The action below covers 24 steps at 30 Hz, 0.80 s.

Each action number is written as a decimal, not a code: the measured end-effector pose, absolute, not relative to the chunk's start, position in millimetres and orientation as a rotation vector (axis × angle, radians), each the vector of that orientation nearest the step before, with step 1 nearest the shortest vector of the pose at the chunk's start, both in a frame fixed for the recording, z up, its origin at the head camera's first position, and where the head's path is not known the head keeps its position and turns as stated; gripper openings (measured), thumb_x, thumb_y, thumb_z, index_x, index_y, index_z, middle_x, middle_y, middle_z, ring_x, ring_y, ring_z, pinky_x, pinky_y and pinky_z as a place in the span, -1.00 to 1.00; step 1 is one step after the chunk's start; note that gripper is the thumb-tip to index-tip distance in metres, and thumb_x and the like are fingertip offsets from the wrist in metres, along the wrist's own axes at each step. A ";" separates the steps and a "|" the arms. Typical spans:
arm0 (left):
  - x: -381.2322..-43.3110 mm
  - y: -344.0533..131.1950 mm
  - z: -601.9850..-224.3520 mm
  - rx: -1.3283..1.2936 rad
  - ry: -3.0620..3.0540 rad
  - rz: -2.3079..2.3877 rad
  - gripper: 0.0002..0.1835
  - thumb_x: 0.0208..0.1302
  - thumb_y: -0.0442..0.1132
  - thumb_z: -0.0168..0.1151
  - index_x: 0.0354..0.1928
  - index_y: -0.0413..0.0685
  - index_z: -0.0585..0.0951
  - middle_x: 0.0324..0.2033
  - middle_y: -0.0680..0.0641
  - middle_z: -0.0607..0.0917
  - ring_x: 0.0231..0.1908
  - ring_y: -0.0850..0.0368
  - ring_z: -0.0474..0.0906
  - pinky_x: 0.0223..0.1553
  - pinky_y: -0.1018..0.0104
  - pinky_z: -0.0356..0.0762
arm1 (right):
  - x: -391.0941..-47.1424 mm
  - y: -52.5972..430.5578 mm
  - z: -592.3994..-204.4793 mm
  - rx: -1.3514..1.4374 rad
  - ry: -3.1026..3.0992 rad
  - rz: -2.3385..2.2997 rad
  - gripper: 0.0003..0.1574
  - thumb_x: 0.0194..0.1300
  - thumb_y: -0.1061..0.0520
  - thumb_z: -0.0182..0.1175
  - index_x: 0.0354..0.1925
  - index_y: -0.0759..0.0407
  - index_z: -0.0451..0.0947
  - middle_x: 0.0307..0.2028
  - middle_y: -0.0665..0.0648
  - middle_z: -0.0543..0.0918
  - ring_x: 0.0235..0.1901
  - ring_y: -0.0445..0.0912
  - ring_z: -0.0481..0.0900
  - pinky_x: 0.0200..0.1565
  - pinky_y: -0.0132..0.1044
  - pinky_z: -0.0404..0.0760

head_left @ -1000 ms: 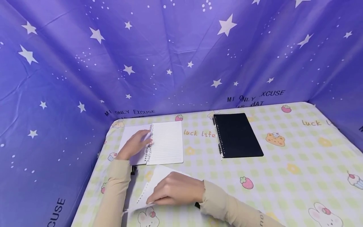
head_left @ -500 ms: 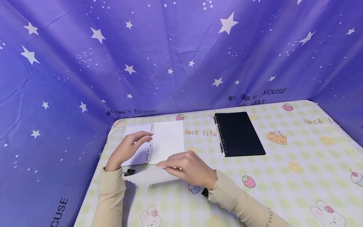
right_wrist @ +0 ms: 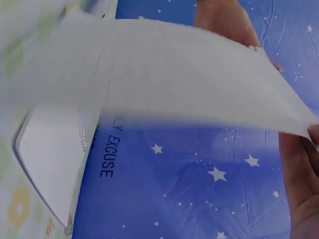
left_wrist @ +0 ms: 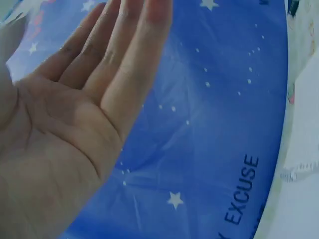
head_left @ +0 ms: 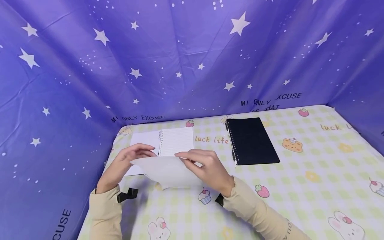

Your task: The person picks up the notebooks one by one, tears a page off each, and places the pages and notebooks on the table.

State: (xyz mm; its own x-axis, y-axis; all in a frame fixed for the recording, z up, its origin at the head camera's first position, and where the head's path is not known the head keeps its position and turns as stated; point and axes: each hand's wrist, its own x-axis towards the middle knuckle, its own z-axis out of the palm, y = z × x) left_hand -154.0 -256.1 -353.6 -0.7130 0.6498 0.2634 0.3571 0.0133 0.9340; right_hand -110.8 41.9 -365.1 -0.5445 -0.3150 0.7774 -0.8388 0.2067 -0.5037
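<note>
Over the near edge of the open ring notebook (head_left: 177, 141), my right hand (head_left: 211, 168) pinches loose white paper (head_left: 171, 171) between thumb and fingers. The paper bows, its punched edge toward the left hand. In the right wrist view the paper (right_wrist: 169, 74) stretches across, with right-hand fingers (right_wrist: 301, 169) at its corner. My left hand (head_left: 127, 161) is raised at the paper's left corner, over the notebook's left page. The left wrist view shows the left hand (left_wrist: 84, 114) palm-on with its fingers extended. The paper hides the notebook's lower part.
A black ring-bound notebook (head_left: 253, 141) lies closed to the right, with a pen along its rings. Patterned cloth (head_left: 315, 206) covers the table. A purple star-printed curtain (head_left: 186, 93) hangs behind the table and at both sides.
My right hand has lifted the paper up and away from me, from the near tabletop to over the notebook. My left hand has left the notebook's rings and drawn back toward the paper's corner.
</note>
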 end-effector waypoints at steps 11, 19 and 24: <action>-138.2 -245.5 -337.3 0.877 2.393 1.689 -0.70 0.34 -0.44 0.22 0.10 -0.20 0.60 -0.14 0.05 0.70 -0.41 0.15 0.66 -0.29 0.26 0.71 | -109.8 47.4 -362.2 0.956 -2.026 1.406 -0.76 0.33 0.35 0.23 -0.06 0.23 0.71 -0.20 0.10 0.78 -0.36 -0.23 0.66 -0.26 -0.49 0.67; -140.4 -243.3 -353.2 0.757 2.387 1.607 -0.86 0.33 -0.38 0.27 -0.10 -0.22 0.63 -0.29 0.03 0.69 -0.45 0.14 0.68 -0.36 0.15 0.74 | -111.8 51.4 -368.6 0.890 -2.281 1.465 -0.73 0.40 0.24 0.20 0.03 0.19 0.67 -0.10 0.04 0.75 -0.28 -0.24 0.61 -0.25 -0.45 0.67; -142.1 -241.5 -368.6 0.693 2.420 1.493 -0.84 0.33 -0.29 0.30 -0.09 -0.14 0.65 -0.28 -0.03 0.68 -0.43 0.19 0.64 -0.37 0.16 0.73 | -114.3 53.0 -374.4 0.912 -2.458 1.381 -0.65 0.41 0.25 0.17 0.13 0.21 0.61 0.02 0.10 0.71 -0.19 -0.19 0.61 -0.21 -0.45 0.66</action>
